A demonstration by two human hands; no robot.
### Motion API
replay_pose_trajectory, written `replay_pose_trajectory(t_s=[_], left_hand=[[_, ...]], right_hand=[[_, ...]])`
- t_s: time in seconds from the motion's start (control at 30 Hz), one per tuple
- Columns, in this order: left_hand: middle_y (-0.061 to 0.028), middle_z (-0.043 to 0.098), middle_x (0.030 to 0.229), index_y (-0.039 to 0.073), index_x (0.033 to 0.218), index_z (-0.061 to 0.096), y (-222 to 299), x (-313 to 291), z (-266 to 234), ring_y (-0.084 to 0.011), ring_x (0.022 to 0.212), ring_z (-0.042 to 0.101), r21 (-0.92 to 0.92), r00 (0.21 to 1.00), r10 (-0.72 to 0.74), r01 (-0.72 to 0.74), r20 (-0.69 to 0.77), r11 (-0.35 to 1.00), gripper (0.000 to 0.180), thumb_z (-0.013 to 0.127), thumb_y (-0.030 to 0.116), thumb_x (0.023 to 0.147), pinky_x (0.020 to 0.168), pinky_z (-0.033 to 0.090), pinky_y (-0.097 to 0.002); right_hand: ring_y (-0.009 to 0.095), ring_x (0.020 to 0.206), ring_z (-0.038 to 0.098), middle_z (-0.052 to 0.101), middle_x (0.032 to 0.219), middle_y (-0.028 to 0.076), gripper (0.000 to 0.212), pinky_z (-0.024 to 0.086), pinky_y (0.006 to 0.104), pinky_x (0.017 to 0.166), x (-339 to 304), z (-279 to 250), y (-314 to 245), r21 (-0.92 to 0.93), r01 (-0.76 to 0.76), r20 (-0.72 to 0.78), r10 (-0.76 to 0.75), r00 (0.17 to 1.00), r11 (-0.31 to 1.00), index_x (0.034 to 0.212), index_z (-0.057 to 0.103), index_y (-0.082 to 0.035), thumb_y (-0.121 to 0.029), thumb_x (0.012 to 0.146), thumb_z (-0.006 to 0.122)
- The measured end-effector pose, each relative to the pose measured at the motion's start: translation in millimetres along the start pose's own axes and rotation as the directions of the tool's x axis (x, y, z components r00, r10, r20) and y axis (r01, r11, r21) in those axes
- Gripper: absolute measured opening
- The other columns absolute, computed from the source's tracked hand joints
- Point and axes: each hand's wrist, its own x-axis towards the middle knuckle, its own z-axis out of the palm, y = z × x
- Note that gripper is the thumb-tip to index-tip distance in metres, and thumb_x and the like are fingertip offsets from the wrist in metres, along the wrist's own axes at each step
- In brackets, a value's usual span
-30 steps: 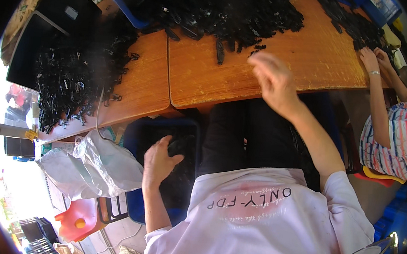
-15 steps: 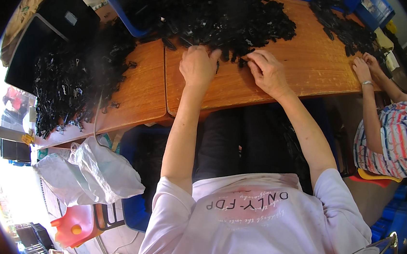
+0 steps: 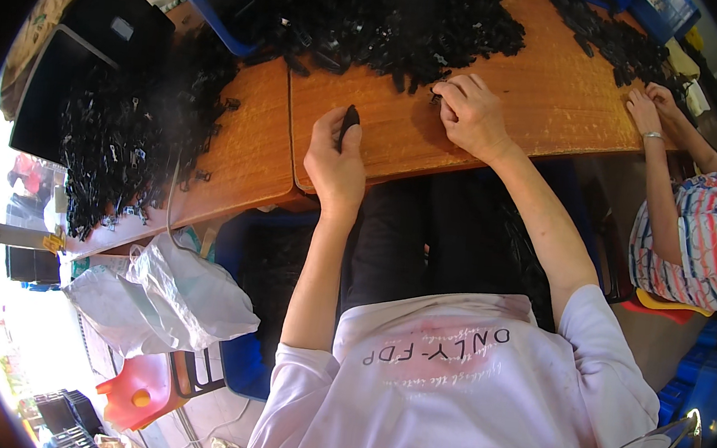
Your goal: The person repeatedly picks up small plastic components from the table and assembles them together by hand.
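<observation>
My left hand [image 3: 335, 160] is closed around a small black elongated piece [image 3: 349, 124], whose pointed end sticks up past the fingers, above the table's near edge. To its right, my right hand [image 3: 472, 119] has thumb and fingertips pinched together; a small dark part [image 3: 437, 97] shows at the tips, too little of it to name. Just beyond both hands lies a big heap of black plastic pieces [image 3: 393, 26], some with shiny metal bits. A second pile of small black parts with metal bits [image 3: 132, 136] covers the table's left end.
The wooden table [image 3: 548, 104] has a seam left of my hands. A blue bin [image 3: 236, 41] tilts over the heap; black crates [image 3: 92, 51] stand far left. White plastic bags [image 3: 190, 295] hang below the edge. At right, another person's hands [image 3: 652, 109] work near a further black pile [image 3: 617, 50].
My left hand has drawn back from the heap's edge toward me and turned, with the black piece now showing in it. My right hand has shifted slightly, still pinched.
</observation>
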Motion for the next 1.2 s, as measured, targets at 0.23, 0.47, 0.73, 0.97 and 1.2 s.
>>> replay_pose_trajectory(t_s=[0.23, 0.47, 0.73, 0.97, 1.2], left_hand=[[-0.0163, 0.064, 0.122, -0.012, 0.133, 0.053, 18.1, -3.2, -13.5, -0.0258, 0.111, 0.068, -0.650, 0.894, -0.287, 0.447, 0.344, 0.614, 0.034, 0.058, 0.004, 0.103, 0.096, 0.057, -0.0354], [-0.0133, 0.071, 0.115, -0.009, 0.132, 0.059, 12.7, 12.4, 34.8, -0.0188, 0.101, 0.070, -0.497, 0.834, -0.216, 0.488, 0.507, 0.717, 0.033, 0.061, 0.002, 0.101, 0.089, 0.055, -0.0289], [-0.0157, 0.075, 0.113, -0.003, 0.128, 0.065, 11.6, 11.6, 52.0, -0.0200, 0.100, 0.072, -0.238, 0.887, -0.154, 0.278, 0.435, 0.931, 0.032, 0.067, 0.006, 0.097, 0.086, 0.056, -0.0309], [-0.0156, 0.075, 0.116, -0.002, 0.132, 0.066, 16.1, 12.5, 57.3, -0.0174, 0.101, 0.069, -0.030, 0.907, -0.087, 0.110, 0.411, 0.994, 0.036, 0.067, 0.010, 0.097, 0.090, 0.054, -0.0305], [-0.0128, 0.069, 0.123, -0.006, 0.132, 0.057, 1.6, 10.6, 36.3, -0.0197, 0.109, 0.067, -0.551, 0.896, -0.178, 0.395, 0.406, 0.735, 0.032, 0.056, 0.011, 0.106, 0.096, 0.052, -0.0316]], right_hand=[[0.027, 0.084, 0.067, 0.069, 0.092, 0.006, 0.020, 0.055, 0.0371, 0.068, -5.7, -4.8, -17.2, 0.109, 0.001, -0.008, 0.000, 1.000, 0.994, 0.093, 0.069, -0.005, 0.007, 0.079, 0.075], [0.031, 0.083, 0.068, 0.068, 0.085, 0.011, 0.010, 0.054, 0.0385, 0.069, -1.1, 9.0, -38.1, 0.224, -0.285, 0.012, 0.290, 0.957, 0.932, 0.085, 0.067, -0.004, 0.005, 0.081, 0.068], [0.016, 0.083, 0.070, 0.075, 0.085, 0.011, 0.007, 0.055, 0.0328, 0.075, 1.9, 23.9, -36.1, 0.537, -0.742, 0.249, 0.765, 0.595, 0.402, 0.091, 0.073, 0.002, -0.002, 0.085, 0.072], [0.014, 0.082, 0.069, 0.074, 0.088, 0.008, 0.010, 0.054, 0.0311, 0.075, 1.7, 31.1, -22.8, 0.658, -0.686, 0.225, 0.789, 0.573, 0.311, 0.094, 0.074, 0.001, -0.005, 0.086, 0.075], [0.005, 0.073, 0.060, 0.072, 0.092, 0.003, 0.007, 0.051, 0.0218, 0.064, -5.3, 14.1, -60.4, 0.679, -0.453, 0.010, 0.609, 0.793, 0.578, 0.099, 0.071, -0.001, -0.005, 0.094, 0.074]])
